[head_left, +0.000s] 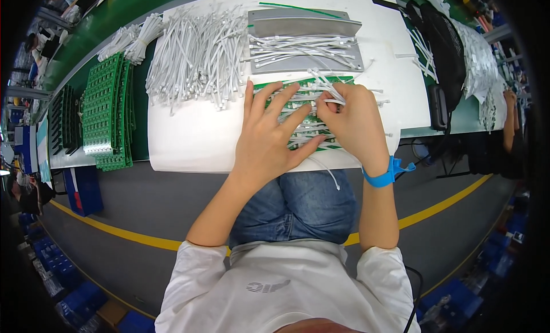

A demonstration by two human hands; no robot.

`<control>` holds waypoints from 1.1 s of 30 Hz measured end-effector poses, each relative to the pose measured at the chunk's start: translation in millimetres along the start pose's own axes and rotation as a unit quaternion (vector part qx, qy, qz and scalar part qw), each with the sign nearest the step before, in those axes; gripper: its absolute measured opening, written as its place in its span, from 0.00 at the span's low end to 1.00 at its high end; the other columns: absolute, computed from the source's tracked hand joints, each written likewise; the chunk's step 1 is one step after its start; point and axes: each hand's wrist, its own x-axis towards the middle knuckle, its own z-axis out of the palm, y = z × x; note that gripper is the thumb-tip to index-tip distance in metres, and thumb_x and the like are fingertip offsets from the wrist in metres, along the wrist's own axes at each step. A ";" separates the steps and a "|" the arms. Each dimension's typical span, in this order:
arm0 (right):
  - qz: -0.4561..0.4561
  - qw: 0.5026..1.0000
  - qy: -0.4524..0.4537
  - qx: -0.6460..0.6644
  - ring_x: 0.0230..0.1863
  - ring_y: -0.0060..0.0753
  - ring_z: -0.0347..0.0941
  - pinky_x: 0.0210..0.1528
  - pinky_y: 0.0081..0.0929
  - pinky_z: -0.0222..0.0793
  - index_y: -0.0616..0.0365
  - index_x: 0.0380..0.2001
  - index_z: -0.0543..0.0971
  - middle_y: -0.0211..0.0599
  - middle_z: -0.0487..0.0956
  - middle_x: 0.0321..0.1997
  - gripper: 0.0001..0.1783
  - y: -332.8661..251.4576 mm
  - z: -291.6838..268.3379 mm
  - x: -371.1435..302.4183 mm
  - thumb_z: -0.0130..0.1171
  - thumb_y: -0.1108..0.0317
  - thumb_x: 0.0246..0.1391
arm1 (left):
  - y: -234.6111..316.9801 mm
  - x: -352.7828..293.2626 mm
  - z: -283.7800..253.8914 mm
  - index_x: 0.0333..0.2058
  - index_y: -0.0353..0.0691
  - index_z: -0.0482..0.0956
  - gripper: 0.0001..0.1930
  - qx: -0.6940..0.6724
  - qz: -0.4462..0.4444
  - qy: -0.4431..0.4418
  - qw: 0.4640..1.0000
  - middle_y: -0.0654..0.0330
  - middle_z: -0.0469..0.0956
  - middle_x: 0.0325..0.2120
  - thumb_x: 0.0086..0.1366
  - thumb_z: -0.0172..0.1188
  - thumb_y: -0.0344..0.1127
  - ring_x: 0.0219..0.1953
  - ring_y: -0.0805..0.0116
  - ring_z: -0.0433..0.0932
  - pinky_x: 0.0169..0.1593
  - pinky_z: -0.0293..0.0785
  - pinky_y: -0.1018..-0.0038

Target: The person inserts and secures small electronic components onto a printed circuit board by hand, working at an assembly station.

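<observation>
Right hand [356, 116] had white zip ties [325, 84] pinched, left hand's [264, 131] grip was spread over the green board [309, 120] at 12 o'clock. Loads already on, but a big pile [197, 55] was left at 10.

You have a bare stretch of white sheet [192, 138] to the left of your left hand [266, 126], bounded by the heap of white cable ties [195, 58] ahead and the stacked green boards [103, 109] farther left. Straight ahead, the tie-covered grey metal holder [303, 27] stands in your way. Right of your right hand [356, 118], you can pass over the sheet until the black bag [441, 40]. Between your hands, ties across the green board [311, 120] crowd the gap.
</observation>
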 end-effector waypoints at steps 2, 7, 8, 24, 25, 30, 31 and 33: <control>0.025 0.999 -0.030 0.012 0.24 0.23 0.71 0.25 0.30 0.67 0.72 0.36 0.81 0.43 0.79 0.24 0.12 3.1 -0.4 -1.5 0.68 0.70 0.62 | -1.1 -0.7 1.0 0.48 0.47 0.90 0.25 -0.002 0.001 0.006 1.000 0.57 0.79 0.63 0.51 0.83 0.49 0.69 0.43 0.70 0.76 0.53 0.34; -0.072 0.993 0.057 0.069 0.30 0.37 0.76 0.31 0.35 0.70 0.68 0.41 0.80 0.50 0.81 0.36 0.10 17.8 -6.3 -7.8 0.59 0.69 0.72 | 1.5 0.3 1.1 0.47 0.47 0.91 0.24 -0.005 -0.010 0.018 1.000 0.58 0.80 0.61 0.52 0.82 0.47 0.69 0.42 0.70 0.76 0.54 0.36; -0.101 0.988 0.116 0.013 0.31 0.51 0.79 0.33 0.41 0.71 0.66 0.41 0.79 0.53 0.81 0.39 0.10 19.6 -9.1 -7.0 0.56 0.68 0.74 | 1.7 0.3 1.4 0.47 0.47 0.91 0.23 -0.008 -0.013 0.021 1.000 0.58 0.81 0.61 0.53 0.82 0.46 0.69 0.42 0.70 0.76 0.54 0.36; -0.015 0.996 -0.058 -0.070 0.21 0.43 0.81 0.26 0.37 0.72 0.58 0.36 0.83 0.40 0.80 0.19 0.07 -1.1 -43.5 -25.5 0.67 0.66 0.61 | -7.4 -2.9 3.5 0.44 0.48 0.90 0.13 -0.018 0.042 0.028 0.999 0.60 0.82 0.57 0.59 0.73 0.32 0.64 0.51 0.75 0.76 0.61 0.40; -0.016 0.994 -0.059 -0.088 0.21 0.43 0.81 0.27 0.37 0.74 0.57 0.35 0.85 0.38 0.81 0.18 0.07 -1.0 -40.3 -22.6 0.69 0.66 0.59 | -6.8 -2.5 1.8 0.45 0.48 0.91 0.13 -0.024 0.038 0.024 0.999 0.60 0.82 0.57 0.59 0.73 0.32 0.64 0.50 0.75 0.76 0.60 0.40; -0.034 0.992 -0.031 -0.119 0.21 0.42 0.82 0.28 0.38 0.76 0.57 0.38 0.87 0.36 0.82 0.19 0.09 5.8 -28.9 -19.9 0.70 0.65 0.57 | -6.9 -1.6 -1.1 0.46 0.49 0.91 0.14 -0.032 0.035 0.012 0.999 0.60 0.82 0.57 0.60 0.74 0.34 0.64 0.50 0.75 0.76 0.60 0.40; -0.032 0.994 -0.033 -0.103 0.21 0.42 0.82 0.28 0.39 0.76 0.57 0.39 0.87 0.36 0.82 0.19 0.09 6.8 -27.3 -20.2 0.71 0.66 0.57 | -7.7 -2.7 -0.8 0.46 0.49 0.91 0.14 -0.030 0.035 0.012 0.999 0.60 0.82 0.57 0.60 0.74 0.34 0.64 0.51 0.75 0.76 0.60 0.40; -0.029 0.995 -0.050 -0.082 0.23 0.42 0.82 0.29 0.39 0.77 0.58 0.40 0.88 0.38 0.83 0.21 0.11 8.9 -24.2 -19.0 0.71 0.66 0.56 | -8.8 -4.1 -0.9 0.46 0.49 0.91 0.15 -0.028 0.035 0.011 0.999 0.60 0.82 0.57 0.60 0.74 0.35 0.64 0.51 0.75 0.76 0.60 0.41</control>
